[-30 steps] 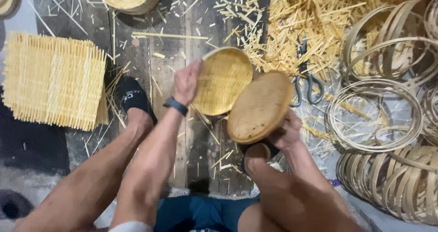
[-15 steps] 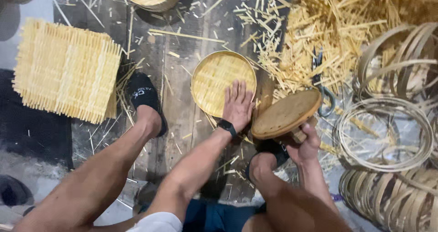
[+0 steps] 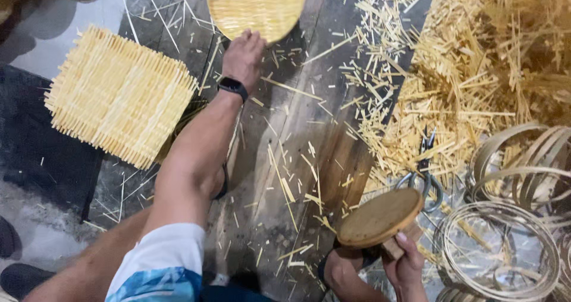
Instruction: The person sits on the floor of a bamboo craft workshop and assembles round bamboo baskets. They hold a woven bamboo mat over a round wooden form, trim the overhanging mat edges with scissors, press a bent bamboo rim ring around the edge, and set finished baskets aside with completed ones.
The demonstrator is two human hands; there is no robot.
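Note:
My left hand (image 3: 242,55) reaches far forward over the dark wooden floor, fingertips touching the near rim of a round woven bamboo tray (image 3: 257,5) at the top edge. A black watch sits on that wrist. My right hand (image 3: 406,260), low at the right, grips a small wooden block under a round wooden disc (image 3: 380,216), which it holds tilted above my foot.
A stack of square woven bamboo mats (image 3: 119,95) lies at the left. A pile of bamboo splints (image 3: 476,82) fills the upper right. Scissors (image 3: 423,171) lie by the pile. Bamboo hoops (image 3: 499,248) are stacked at the right. Loose slivers litter the floor.
My left hand has pushed the round woven tray away toward the far edge, my arm now stretched out. The right hand with the wooden disc has stayed low at the right.

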